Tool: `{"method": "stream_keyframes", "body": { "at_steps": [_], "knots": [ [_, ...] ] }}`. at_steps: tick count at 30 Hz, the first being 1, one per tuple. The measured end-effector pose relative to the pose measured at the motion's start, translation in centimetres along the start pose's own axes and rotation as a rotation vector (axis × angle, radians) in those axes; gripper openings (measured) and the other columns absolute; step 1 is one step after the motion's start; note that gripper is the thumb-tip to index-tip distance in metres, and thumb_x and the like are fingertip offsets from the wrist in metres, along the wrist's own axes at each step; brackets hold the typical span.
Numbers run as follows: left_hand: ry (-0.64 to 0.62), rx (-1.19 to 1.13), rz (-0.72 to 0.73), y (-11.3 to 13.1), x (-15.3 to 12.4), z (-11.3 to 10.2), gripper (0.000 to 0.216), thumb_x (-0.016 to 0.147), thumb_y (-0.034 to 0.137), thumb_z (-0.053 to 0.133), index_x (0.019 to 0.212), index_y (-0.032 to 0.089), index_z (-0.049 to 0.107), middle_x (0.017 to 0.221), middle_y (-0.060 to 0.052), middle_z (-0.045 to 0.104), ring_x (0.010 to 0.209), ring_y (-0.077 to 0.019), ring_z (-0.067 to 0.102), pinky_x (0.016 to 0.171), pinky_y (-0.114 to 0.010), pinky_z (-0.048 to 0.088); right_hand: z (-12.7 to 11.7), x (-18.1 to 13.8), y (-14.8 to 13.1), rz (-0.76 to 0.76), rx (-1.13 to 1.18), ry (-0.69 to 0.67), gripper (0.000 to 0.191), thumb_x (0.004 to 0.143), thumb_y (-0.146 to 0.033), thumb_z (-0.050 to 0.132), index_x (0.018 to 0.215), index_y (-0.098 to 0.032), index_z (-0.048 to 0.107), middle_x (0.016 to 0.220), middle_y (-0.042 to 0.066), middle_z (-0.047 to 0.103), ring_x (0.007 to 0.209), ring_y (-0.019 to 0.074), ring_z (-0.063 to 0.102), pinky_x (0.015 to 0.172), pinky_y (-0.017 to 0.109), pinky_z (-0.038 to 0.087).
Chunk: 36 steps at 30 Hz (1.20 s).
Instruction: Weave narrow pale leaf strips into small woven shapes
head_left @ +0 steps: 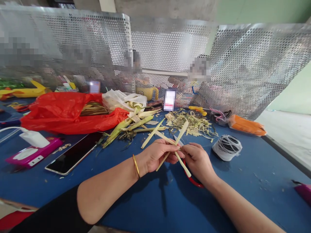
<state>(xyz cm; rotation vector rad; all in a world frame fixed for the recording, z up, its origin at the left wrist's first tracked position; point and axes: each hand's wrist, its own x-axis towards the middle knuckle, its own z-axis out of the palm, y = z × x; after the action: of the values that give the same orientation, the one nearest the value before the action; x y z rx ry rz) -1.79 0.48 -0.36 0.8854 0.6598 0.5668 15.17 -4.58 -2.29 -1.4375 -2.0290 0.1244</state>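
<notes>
Pinched in my left hand (155,156), which wears a gold bangle (136,166) on its wrist, are pale green plant strips (183,164) crossing each other in an X. My right hand (199,163) is closed around red-handled scissors (195,183); the blade tip shows just behind the crossed strips. The fingers of both hands nearly meet there, and they hide most of the scissors. Beyond my hands, one loose strip (152,133) lies on the blue table (136,204). Behind it are a bundle of green stalks (121,129) and a heap of trimmings (191,124).
A red plastic bag (55,111), a phone (73,155) and a purple power strip (34,153) occupy the left. To the right sit a spool of white cord (227,148) and an orange packet (247,125). A perforated metal screen (170,45) stands behind, with people beyond it.
</notes>
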Motion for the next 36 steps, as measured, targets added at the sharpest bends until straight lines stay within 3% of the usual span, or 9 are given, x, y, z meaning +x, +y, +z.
{"method": "stream_keyframes", "body": {
  "at_steps": [10, 16, 18, 22, 25, 29, 36],
  "knots": [
    [-0.064, 0.008, -0.036, -0.2, -0.5, 0.4, 0.017, 0.072, 0.023, 0.075, 0.080, 0.010, 0.068, 0.072, -0.008, 0.072, 0.050, -0.0094, 0.062, 0.054, -0.018, 0.051, 0.3, -0.1, 0.1, -0.007, 0.055, -0.056, 0.028, 0.091, -0.024, 0.045, 0.067, -0.021, 0.058, 0.063, -0.002, 0.064, 0.065, 0.0141, 0.059, 0.094, 0.035, 0.037],
    [-0.129, -0.058, -0.070, 0.4, -0.5, 0.3, 0.026, 0.085, 0.035, 0.058, 0.092, 0.011, 0.066, 0.090, -0.015, 0.073, 0.063, -0.0159, 0.068, 0.060, -0.024, 0.054, 0.0, 0.2, 0.2, 0.039, 0.117, -0.014, 0.019, 0.083, -0.024, 0.051, 0.070, -0.021, 0.065, 0.070, 0.004, 0.069, 0.074, 0.0208, 0.062, 0.080, 0.036, 0.044],
    [-0.129, -0.071, -0.070, 0.5, -0.5, 0.2, 0.026, 0.087, 0.031, 0.053, 0.096, 0.010, 0.065, 0.089, -0.015, 0.073, 0.063, -0.0167, 0.069, 0.060, -0.025, 0.054, -0.2, 0.4, 0.0, 0.122, 0.251, -0.019, 0.017, 0.079, -0.022, 0.052, 0.079, -0.021, 0.068, 0.079, 0.006, 0.071, 0.080, 0.0222, 0.063, 0.079, 0.036, 0.046],
    [-0.087, -0.041, -0.079, 0.5, -0.4, 0.3, 0.026, 0.084, 0.028, 0.052, 0.098, 0.010, 0.065, 0.090, -0.015, 0.073, 0.062, -0.0168, 0.069, 0.059, -0.025, 0.053, -1.0, 0.7, -0.2, 0.388, 0.728, -0.001, 0.035, 0.074, -0.018, 0.050, 0.105, -0.020, 0.067, 0.098, 0.007, 0.071, 0.093, 0.0236, 0.063, 0.081, 0.036, 0.048],
    [-0.047, 0.038, -0.062, 0.5, -0.5, 0.6, 0.024, 0.081, 0.030, 0.058, 0.093, 0.011, 0.066, 0.091, -0.013, 0.073, 0.061, -0.0168, 0.069, 0.057, -0.024, 0.052, -1.3, 0.8, -0.4, 0.512, 0.991, 0.050, 0.027, 0.076, -0.029, 0.059, 0.098, -0.017, 0.069, 0.084, 0.007, 0.070, 0.081, 0.0215, 0.063, 0.075, 0.034, 0.048],
    [-0.022, 0.148, -0.021, 0.3, -0.7, 0.9, 0.027, 0.075, 0.037, 0.069, 0.089, 0.013, 0.066, 0.086, -0.012, 0.073, 0.059, -0.0146, 0.068, 0.053, -0.021, 0.050, -1.2, 0.9, -0.8, 0.596, 1.116, 0.108, 0.027, 0.071, -0.041, 0.071, 0.079, -0.016, 0.071, 0.064, 0.001, 0.060, 0.062, 0.0143, 0.053, 0.062, 0.029, 0.044],
    [0.038, 0.128, -0.013, -0.5, -0.2, 0.7, 0.021, 0.072, 0.029, 0.074, 0.082, 0.013, 0.066, 0.070, -0.007, 0.071, 0.051, -0.0124, 0.063, 0.051, -0.022, 0.050, -0.3, 0.7, -0.6, 0.622, 1.088, 0.208, 0.026, 0.064, -0.038, 0.077, 0.064, -0.016, 0.066, 0.059, -0.001, 0.056, 0.056, 0.0119, 0.048, 0.057, 0.026, 0.040]
  ]
}}
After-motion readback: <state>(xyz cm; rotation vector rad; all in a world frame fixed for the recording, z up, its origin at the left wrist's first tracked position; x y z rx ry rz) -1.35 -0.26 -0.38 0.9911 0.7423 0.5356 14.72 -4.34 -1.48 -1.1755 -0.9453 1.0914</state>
